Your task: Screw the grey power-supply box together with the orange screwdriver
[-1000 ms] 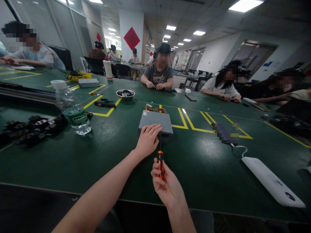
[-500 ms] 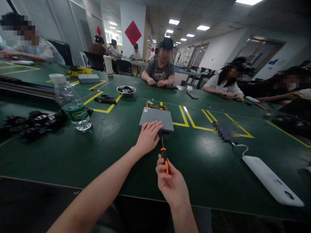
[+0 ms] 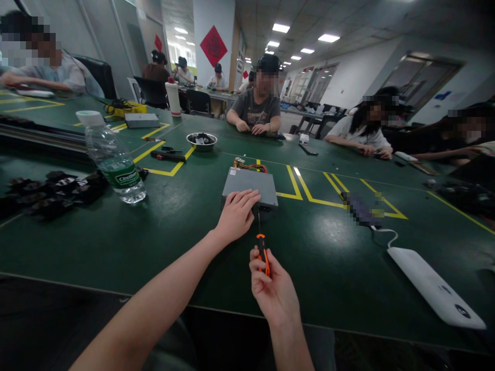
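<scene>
Right grip (image 3: 274,283) clamped round orange-black screwdriver (image 3: 262,248); left grip (image 3: 236,212) laid unclenched on grey metal box (image 3: 253,180). Screwdriver tip indistinct at box's shadowed front.

A gray metal power supply (image 3: 253,181), white label (image 3: 233,171) at its far left corner and multicolored cables (image 3: 253,167) bunched behind, sits flat on a green surface (image 3: 332,278) as an orange-and-black screwdriver (image 3: 262,247) points its thin shaft toward the near side.

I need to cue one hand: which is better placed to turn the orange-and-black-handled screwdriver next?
Probably the right hand: it grips the screwdriver, aimed at the near side of a grey rectangular metal box. The left hand rests on that box, better placed to steady it.
</scene>
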